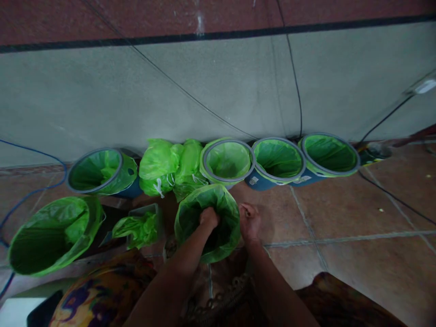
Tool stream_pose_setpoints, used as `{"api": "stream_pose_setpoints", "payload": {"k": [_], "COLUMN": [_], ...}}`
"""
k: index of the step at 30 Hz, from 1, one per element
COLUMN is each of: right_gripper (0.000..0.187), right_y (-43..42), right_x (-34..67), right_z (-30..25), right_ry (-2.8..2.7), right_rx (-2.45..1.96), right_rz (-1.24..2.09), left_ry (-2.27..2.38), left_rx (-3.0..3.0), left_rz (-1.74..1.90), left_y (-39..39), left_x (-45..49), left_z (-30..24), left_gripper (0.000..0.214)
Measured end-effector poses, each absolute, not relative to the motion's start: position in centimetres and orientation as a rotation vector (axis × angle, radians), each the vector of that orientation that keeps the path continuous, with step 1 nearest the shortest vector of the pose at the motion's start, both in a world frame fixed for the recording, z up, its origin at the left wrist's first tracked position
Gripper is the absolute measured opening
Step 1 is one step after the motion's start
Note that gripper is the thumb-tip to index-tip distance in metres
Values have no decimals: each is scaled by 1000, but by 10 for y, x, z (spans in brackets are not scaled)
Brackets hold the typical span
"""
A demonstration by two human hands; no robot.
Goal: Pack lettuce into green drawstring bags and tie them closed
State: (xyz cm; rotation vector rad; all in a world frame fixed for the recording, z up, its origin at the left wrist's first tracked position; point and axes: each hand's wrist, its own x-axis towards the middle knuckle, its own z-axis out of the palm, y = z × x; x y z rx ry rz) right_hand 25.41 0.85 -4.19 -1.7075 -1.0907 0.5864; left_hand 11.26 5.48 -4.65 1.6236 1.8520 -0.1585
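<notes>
In front of me stands a round bin lined with a green plastic bag [226, 200], its mouth spread wide. My left hand [209, 218] reaches down inside the bag, closed in a fist; whatever it may hold is hidden. At the right side of the mouth, my right hand [250, 220] is closed with curled fingers against the edge of the bag. The bin's body is mostly hidden by the bag and my arms.
Along the wall stand a lined white bin [228, 179], two blue lined bins [264, 181] [308, 178], tied green bags [158, 165] and another lined bin [127, 186]. Nearer left are a large lined bin [86, 227] and a small container [156, 218]. Cables [395, 195] cross the floor.
</notes>
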Motion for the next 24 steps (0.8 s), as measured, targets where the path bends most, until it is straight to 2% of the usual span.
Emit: {"api": "stream_pose_setpoints", "payload": {"k": [2,5,7,9,16,24], "right_gripper": [27,28,29,30,30,30], "right_y": [22,43,52,57,55,54], "right_x": [253,246,240,236,230,231], "right_z": [-40,-43,-48,-52,-55,-48], "right_ry": [-1143,-1175,-1197,-1225,-1371,-1613], "right_rx": [-1709,-1735,-1764,-1798,-1961,-2245], "right_rz": [575,568,551,560,727,813], "left_ry": [1969,2085,2036,1941,1676,1659], "left_rx": [1635,1724,1817,1925,2240,2225], "left_rz": [-48,426,726,806,274,-120], "left_y": [56,68,84,100,122,121], "left_x": [106,95,87,78,42,20], "left_z": [-31,-8,1,1,-23,-13], "left_gripper": [25,32,31,29,22,31]}}
